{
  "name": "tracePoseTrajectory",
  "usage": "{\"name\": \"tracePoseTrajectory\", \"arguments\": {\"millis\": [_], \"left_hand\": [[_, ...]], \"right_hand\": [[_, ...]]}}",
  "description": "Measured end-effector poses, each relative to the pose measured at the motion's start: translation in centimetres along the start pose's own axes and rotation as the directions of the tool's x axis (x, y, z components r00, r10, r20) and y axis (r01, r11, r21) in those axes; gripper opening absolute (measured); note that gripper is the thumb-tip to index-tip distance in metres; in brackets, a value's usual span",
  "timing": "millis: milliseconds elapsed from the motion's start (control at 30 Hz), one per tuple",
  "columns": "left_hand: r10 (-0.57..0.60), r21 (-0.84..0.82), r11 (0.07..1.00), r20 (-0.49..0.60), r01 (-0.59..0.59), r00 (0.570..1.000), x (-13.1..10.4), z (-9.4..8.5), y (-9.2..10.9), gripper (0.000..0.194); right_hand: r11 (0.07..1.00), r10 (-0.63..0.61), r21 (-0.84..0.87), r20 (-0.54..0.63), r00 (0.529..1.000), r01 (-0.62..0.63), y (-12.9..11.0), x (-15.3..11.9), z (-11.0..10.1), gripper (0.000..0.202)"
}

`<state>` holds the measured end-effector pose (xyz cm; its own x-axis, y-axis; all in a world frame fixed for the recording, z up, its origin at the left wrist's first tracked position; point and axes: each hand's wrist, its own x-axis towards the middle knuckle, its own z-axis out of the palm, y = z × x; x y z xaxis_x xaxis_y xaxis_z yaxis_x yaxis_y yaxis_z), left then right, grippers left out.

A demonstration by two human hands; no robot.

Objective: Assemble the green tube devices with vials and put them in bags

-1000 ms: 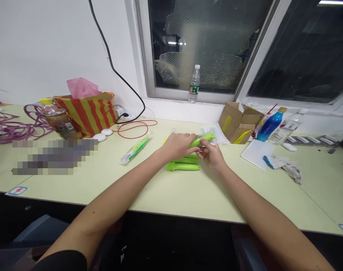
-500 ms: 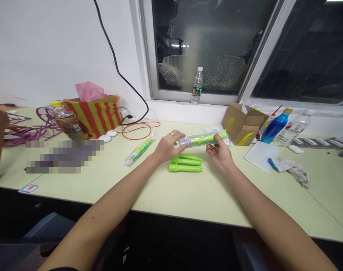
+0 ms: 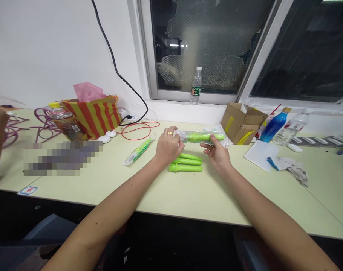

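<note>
Between my hands, above the table, is a clear plastic packet [image 3: 198, 137] with a bright green tube-shaped item inside. My left hand [image 3: 168, 145], with a ring on one finger, is closed on the packet's left end, its fingers curled. Toward the other end, my right hand [image 3: 217, 150] grips the packet with the thumb on top and the fingers below. Several bare green tubes [image 3: 186, 168] lie side by side on the table just below the packet. To the left of my left hand rests another wrapped green item [image 3: 138, 151].
A striped bag [image 3: 99, 116] and a brown drink bottle [image 3: 66, 122] stand at the back left. An open cardboard box [image 3: 241, 126] is at the back right, near a blue bottle [image 3: 276, 124], white paper [image 3: 259, 154] and a glove [image 3: 293, 168]. Red cable [image 3: 137, 131] lies behind.
My left hand has curled its fingers more tightly and rotated at the packet's left end. The packet has turned a little toward level. My right hand has shifted slightly left.
</note>
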<state>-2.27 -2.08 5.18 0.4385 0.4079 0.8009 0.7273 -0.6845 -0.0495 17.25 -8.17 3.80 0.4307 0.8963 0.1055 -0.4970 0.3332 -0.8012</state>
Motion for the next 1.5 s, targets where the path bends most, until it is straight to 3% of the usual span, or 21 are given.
{"name": "tracePoseTrajectory", "arguments": {"millis": [233,500,700,900,1033,1167,1267,1367,1500], "left_hand": [[-0.093,0.041,0.995,0.009,0.093,0.996,0.1,0.3,-0.7,0.008],[-0.313,-0.109,0.943,0.032,0.314,0.949,0.0,1.0,-2.1,0.005],[-0.098,-0.314,0.946,-0.020,0.087,0.995,0.0,1.1,-1.9,0.015],[-0.100,-0.407,0.909,0.003,0.093,0.995,-0.1,1.3,-1.9,0.018],[-0.166,-0.564,0.801,0.116,0.202,0.979,0.1,1.5,-2.0,0.025],[-0.182,-0.753,0.552,0.311,0.358,0.933,0.3,1.9,-2.1,0.033],[-0.170,-0.806,0.411,0.391,0.426,0.905,0.3,2.2,-2.1,0.037],[-0.184,-0.791,0.398,0.427,0.464,0.885,0.3,2.3,-2.3,0.034],[-0.134,-0.732,0.497,0.465,0.466,0.875,0.3,2.2,-2.5,0.034]], "right_hand": [[1.000,-0.006,0.001,-0.059,0.998,0.006,-0.2,0.8,-0.6,0.043],[0.992,0.088,0.103,-0.086,0.992,-0.079,-1.0,2.0,-1.3,0.041],[0.986,0.128,0.116,-0.092,0.988,-0.117,-0.8,2.0,-1.4,0.040],[0.987,0.122,0.114,-0.098,0.988,-0.110,-0.9,2.3,-1.6,0.039],[0.983,0.131,0.139,-0.103,0.986,-0.116,-0.9,2.5,-1.9,0.039],[0.980,0.138,0.153,-0.093,0.986,-0.123,-0.9,2.4,-1.9,0.040],[0.979,0.151,0.149,-0.091,0.984,-0.136,-0.8,2.3,-1.8,0.041],[0.981,0.155,0.134,-0.097,0.983,-0.141,-0.7,2.2,-1.7,0.041],[0.985,0.137,0.125,-0.105,0.985,-0.123,-0.3,2.1,-1.7,0.040]]}}
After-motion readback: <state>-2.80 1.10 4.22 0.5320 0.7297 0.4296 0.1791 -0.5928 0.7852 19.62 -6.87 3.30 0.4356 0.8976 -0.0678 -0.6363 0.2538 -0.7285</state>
